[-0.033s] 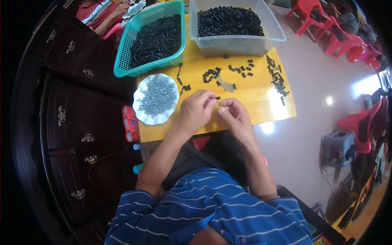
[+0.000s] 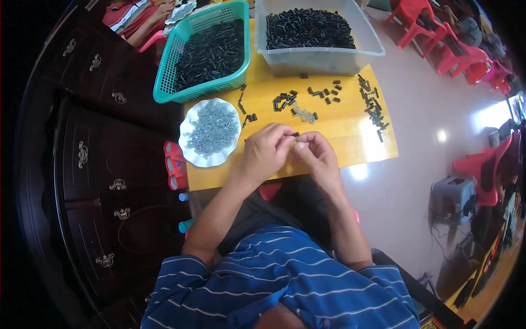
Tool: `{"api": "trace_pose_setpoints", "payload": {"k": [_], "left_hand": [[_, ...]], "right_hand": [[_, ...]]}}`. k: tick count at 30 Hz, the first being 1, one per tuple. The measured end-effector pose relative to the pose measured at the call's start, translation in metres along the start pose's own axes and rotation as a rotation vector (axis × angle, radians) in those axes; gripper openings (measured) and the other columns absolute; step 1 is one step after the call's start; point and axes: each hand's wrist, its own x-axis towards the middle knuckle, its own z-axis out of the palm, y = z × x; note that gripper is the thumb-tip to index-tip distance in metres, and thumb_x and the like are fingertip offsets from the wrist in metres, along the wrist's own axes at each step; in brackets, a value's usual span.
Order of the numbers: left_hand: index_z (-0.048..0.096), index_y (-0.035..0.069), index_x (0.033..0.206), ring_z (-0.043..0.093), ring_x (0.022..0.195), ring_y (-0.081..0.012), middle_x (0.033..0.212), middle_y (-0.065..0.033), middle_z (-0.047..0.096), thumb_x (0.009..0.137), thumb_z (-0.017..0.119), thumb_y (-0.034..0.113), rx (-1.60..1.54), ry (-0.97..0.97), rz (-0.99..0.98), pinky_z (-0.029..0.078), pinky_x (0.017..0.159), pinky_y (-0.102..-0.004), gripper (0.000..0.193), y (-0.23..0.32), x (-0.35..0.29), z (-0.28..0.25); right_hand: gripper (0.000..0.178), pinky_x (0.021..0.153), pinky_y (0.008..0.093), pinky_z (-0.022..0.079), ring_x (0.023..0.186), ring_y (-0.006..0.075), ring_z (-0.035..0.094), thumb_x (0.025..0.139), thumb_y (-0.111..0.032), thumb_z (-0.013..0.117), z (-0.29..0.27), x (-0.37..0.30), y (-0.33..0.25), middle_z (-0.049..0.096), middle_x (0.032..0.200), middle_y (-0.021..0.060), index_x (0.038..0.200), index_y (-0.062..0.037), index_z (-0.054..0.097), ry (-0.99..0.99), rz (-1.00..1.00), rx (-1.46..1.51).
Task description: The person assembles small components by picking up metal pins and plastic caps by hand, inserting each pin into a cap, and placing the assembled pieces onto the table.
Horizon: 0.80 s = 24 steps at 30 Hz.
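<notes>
Above the near edge of the yellow table [image 2: 312, 156], my left hand [image 2: 266, 149] pinches a small black tube-like piece [image 2: 296, 134] between thumb and fingertips. Close against it is my right hand [image 2: 319, 156], thumb and forefinger together at the piece's near end; whatever they grip is too small to make out. Just beyond the hands lie a small pile of clear bits [image 2: 302, 113] and a cluster of loose black pieces [image 2: 284, 101]. Left of my left hand stands a white scalloped plate [image 2: 183, 134] heaped with small clear pieces [image 2: 212, 129].
A green basket [image 2: 159, 90] and a translucent tub [image 2: 320, 63], both full of black pieces, stand at the far side. More black pieces [image 2: 372, 107] lie along the right edge. Dark drawers [image 2: 93, 142] flank the left. Another person's arm [image 2: 145, 30] shows at far left.
My right hand's fingertips have come up to the black piece in my left hand, closing the small gap between the hands. The things on the table lie as before.
</notes>
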Motion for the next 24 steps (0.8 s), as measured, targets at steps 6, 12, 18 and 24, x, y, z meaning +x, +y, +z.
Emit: {"api": "trace_pose_setpoints", "payload": {"k": [6, 12, 18, 24], "left_hand": [[0.069, 0.0, 0.101, 0.071, 0.075, -0.029, 0.09, -0.013, 0.07, 0.089, 0.07, 0.003, 0.051, -0.015, 0.158, 0.055, 0.066, -0.0363, 0.012, 0.007, -0.004, 0.001], [0.071, 0.001, 0.104, 0.071, 0.075, -0.0275, 0.09, -0.013, 0.071, 0.088, 0.071, 0.003, -0.044, -0.061, 0.019, 0.055, 0.066, -0.0357, 0.016, -0.004, 0.008, 0.012], [0.072, 0.008, 0.109, 0.07, 0.079, -0.0332, 0.094, -0.0103, 0.069, 0.088, 0.072, 0.012, 0.206, -0.009, 0.137, 0.056, 0.068, -0.044, 0.022, -0.039, 0.025, 0.042], [0.074, 0.011, 0.101, 0.07, 0.081, -0.0326, 0.092, -0.0086, 0.068, 0.088, 0.072, 0.014, 0.326, -0.075, 0.098, 0.056, 0.069, -0.0431, 0.013, -0.036, 0.032, 0.051]], "right_hand": [[0.018, 0.08, 0.0258, 0.049, 0.086, 0.0091, 0.061, 0.103, -0.019, 0.065, -0.003, 0.001, -0.004, 0.065, 0.092, 0.0022, 0.109, -0.0031, 0.06, 0.023, -0.017, -0.005], [0.01, 0.078, 0.0291, 0.052, 0.079, 0.0121, 0.06, 0.1, -0.014, 0.062, -0.009, 0.004, -0.013, 0.063, 0.088, 0.0035, 0.106, -0.006, 0.061, 0.269, -0.015, 0.348], [0.01, 0.078, 0.0304, 0.053, 0.077, 0.0136, 0.06, 0.098, -0.014, 0.062, -0.023, 0.008, -0.009, 0.061, 0.086, 0.0025, 0.105, -0.0065, 0.06, 0.373, -0.076, 0.6], [0.011, 0.078, 0.0302, 0.054, 0.077, 0.0137, 0.061, 0.099, -0.015, 0.062, -0.021, 0.005, -0.012, 0.062, 0.085, 0.0026, 0.106, -0.007, 0.06, 0.377, -0.046, 0.6]]}}
